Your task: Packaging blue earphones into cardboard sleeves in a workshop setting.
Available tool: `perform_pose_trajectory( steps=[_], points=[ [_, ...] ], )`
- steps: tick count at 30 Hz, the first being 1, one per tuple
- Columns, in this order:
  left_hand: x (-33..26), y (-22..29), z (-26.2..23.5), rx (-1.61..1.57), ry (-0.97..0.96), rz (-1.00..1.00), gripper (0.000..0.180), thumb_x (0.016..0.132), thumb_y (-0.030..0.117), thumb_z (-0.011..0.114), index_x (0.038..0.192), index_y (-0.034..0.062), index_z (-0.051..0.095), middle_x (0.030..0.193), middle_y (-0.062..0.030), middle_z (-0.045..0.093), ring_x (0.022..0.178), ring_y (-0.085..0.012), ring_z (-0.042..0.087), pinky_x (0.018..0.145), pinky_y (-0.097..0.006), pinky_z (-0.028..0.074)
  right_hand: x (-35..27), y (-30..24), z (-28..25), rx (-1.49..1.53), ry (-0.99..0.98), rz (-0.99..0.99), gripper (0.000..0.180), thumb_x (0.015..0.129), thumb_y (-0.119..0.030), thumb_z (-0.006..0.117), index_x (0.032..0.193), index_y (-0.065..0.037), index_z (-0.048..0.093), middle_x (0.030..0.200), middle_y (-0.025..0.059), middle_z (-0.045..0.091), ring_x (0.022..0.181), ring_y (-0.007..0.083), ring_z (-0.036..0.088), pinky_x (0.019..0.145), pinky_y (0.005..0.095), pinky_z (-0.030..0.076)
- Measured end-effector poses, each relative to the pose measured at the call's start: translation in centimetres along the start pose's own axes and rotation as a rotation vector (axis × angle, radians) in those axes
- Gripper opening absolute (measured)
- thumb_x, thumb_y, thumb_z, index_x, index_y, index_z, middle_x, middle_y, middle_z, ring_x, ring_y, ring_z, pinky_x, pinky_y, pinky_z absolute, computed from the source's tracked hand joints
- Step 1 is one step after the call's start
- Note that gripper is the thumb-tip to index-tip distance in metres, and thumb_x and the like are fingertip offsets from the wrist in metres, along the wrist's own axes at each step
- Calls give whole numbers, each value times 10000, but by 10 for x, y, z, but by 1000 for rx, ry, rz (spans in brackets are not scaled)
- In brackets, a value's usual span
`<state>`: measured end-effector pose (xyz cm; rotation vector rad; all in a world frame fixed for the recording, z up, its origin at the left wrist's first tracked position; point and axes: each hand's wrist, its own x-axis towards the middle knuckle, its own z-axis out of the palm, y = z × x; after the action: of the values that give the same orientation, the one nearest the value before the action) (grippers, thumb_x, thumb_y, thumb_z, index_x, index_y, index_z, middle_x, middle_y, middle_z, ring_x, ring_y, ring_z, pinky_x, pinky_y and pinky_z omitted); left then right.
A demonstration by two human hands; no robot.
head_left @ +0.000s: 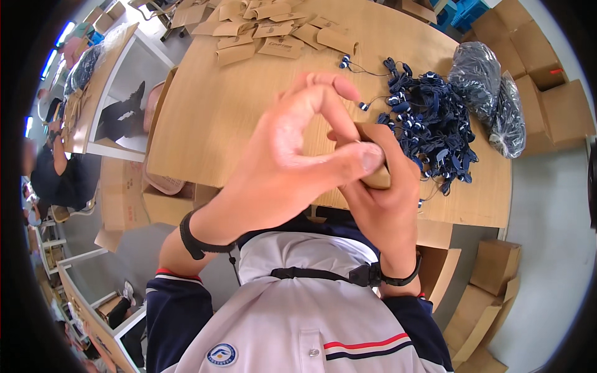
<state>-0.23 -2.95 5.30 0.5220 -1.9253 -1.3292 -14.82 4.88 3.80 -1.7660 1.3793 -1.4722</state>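
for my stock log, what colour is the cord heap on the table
The cord heap is navy blue with some white, clearest in head view.

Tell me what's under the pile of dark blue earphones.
The earphone pile rests on the wooden table, visible around the pile's edges; anything else beneath its tangled middle is covered.
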Motion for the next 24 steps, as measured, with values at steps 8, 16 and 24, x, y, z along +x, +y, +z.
perform_pose_trajectory(
  steps=[8, 16, 24],
  points=[
    [-5, 3, 22, -625, -96, -434, 683, 773, 266, 786, 1295, 65, 393, 1461, -183, 354, 1263, -268, 464, 1032, -395, 359, -8, 9, -18, 171, -282, -4, 318, 762, -26, 730, 1056, -41, 608, 897, 100, 640, 757, 237, 631, 689, 291, 496],
    [6, -35, 19, 733, 204, 820, 364, 723, 164, 750, 1005, 127, 522, 1194, -91, 636, 1072, -270, 601, 885, -440, 448, -6, 5, 6, 736, 52, 284, 269, 960, -117, 524, 1199, 9, 529, 1259, 111, 516, 1118, 182, 524, 941, 305, 427],
    [-3, -22, 35, 719, 35, 799, 185, 888, 65, 536, 983, -31, 410, 1386, -305, 450, 1305, -429, 448, 1103, -515, 366, -39, 18, 3, 516, 328, 330, 518, 1001, -236, 427, 1454, -25, 287, 1454, 160, 402, 1316, 253, 438, 1088, 364, 359]
  ],
)
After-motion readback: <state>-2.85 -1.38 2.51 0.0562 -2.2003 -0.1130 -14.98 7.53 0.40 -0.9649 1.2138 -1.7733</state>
